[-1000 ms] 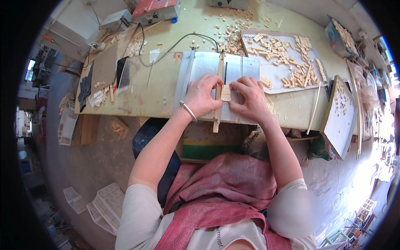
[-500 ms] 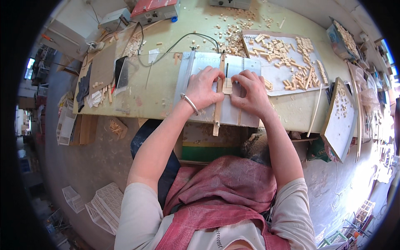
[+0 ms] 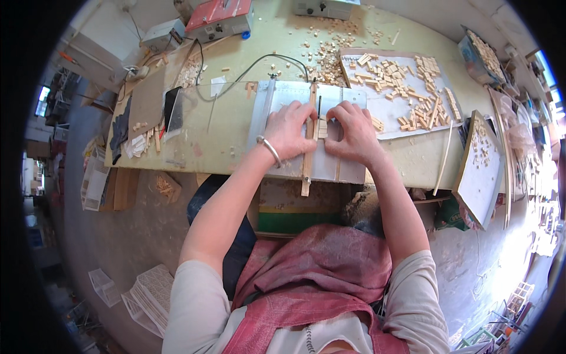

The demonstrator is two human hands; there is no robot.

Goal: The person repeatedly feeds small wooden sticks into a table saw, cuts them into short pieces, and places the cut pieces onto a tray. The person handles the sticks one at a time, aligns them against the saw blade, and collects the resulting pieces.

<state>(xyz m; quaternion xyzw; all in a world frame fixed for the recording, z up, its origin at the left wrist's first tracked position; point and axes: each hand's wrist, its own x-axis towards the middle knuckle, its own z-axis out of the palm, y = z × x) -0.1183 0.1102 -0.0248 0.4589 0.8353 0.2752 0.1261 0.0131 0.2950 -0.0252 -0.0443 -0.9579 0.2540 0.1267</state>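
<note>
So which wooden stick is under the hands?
The long wooden strip lying across the pale cutting plate, pinned by both hands; the thin curved stick lies untouched further right.

A red machine (image 3: 219, 16), a black cable (image 3: 247, 74) and scattered wooden blocks (image 3: 407, 88) lie on the green workbench (image 3: 230, 141).

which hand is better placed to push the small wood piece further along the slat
Right, probably: the right hand has fingertips on the small wood piece, while the left hand presses the long slat.
</note>
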